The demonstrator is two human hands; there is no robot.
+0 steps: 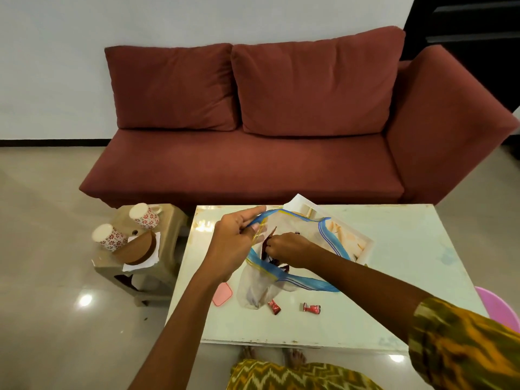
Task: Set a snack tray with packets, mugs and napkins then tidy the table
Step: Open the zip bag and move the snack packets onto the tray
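Fingers [254,227] of the left hand [233,243] pinch the blue zip edge of a clear plastic bag [284,266], holding its mouth lifted and wide above the middle of the desk [408,249]. The right hand [284,249] is inside the bag mouth, its fingers closed around a dark red packet [270,235] whose upper corner projects above the knuckles. More dark red packets lie inside the bag beneath that hand; their number cannot be determined.

The bag's lower end rests on the desk toward the near edge. Two small red packets lie loose on the desk just beyond it: one [274,307] touching or nearly touching the bag bottom, the other [311,308] a little to its right. A pink flat item [222,294] lies near the left edge of the desk, beside the bag.

A white tray [363,249] sits at the far side of the desk, partly covered by the bag; its near right corner is exposed.

A beige stool [157,266] stands on the floor off the left edge of the desk. It carries two white mugs with red flower print, one [145,216] at the back, one [108,237] at the front left, both lying tilted. A brown round holder [139,249] rests on white napkins [140,264] beside them.

A red sofa [253,153] stands beyond the far edge.
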